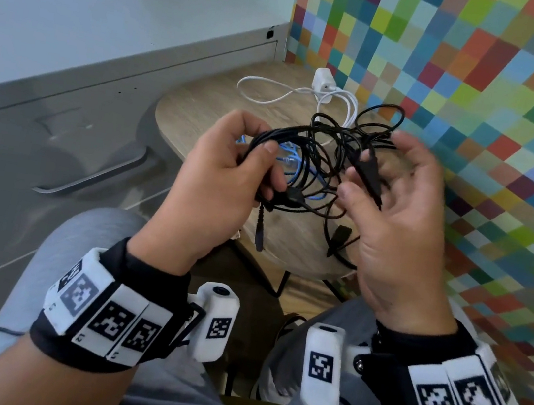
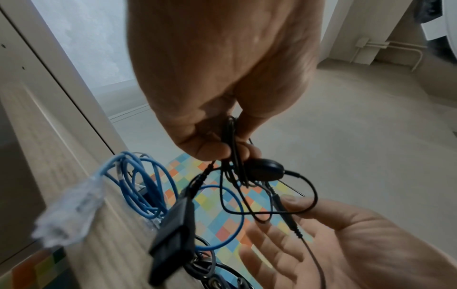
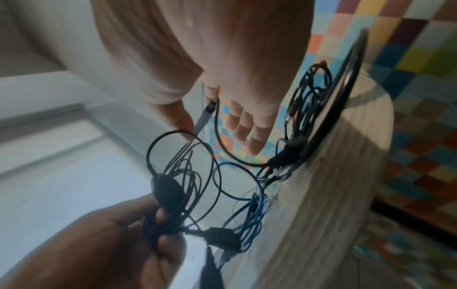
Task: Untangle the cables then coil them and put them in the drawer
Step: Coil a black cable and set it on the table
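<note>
In the middle of the head view my left hand (image 1: 225, 168) is curled around a bunch of black cable (image 1: 305, 142), thumb on top and fingers wrapped beneath, so the tangle hangs from that grip above the wooden desk (image 1: 202, 113). My right hand (image 1: 397, 222) sits just right of it with the palm turned up and the fingers loosely spread; black strands and a slim black plug (image 1: 371, 176) lie across the fingers, and I cannot see any finger closing round them, so that hand reads as relaxed and open. From the left wrist view the same grip shows from behind: my fingers pinch several black strands, an oval black control pod (image 2: 265, 172) hangs just below them, and a rectangular black connector (image 2: 173, 232) dangles in the lower centre. A blue cable (image 1: 298, 169) lies coiled on the desk under the black loops, showing between my two hands; its clear plug is blurred in the lower left of the left wrist view. Farther back, toward the upper centre of the head view, a white charger (image 1: 323, 80) and its white cord (image 1: 274, 94) rest on the desk by the checkered wall (image 1: 485, 79). On the left of that view stands a grey drawer front with a metal handle (image 1: 96, 173), closed.
</note>
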Demonstrator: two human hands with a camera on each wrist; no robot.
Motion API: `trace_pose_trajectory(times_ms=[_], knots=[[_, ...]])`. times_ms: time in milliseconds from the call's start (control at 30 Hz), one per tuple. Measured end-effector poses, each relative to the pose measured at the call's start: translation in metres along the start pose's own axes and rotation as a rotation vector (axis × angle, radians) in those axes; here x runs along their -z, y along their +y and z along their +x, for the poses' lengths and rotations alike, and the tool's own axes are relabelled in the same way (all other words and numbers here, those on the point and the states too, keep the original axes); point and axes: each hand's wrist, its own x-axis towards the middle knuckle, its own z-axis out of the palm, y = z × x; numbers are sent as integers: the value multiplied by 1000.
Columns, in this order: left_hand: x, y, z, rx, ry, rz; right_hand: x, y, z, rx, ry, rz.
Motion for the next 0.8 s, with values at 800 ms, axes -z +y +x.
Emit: trace_pose_trajectory(times_ms=[800], knots=[[14, 4, 6, -25, 116, -355, 19, 6, 14, -152, 178, 273]])
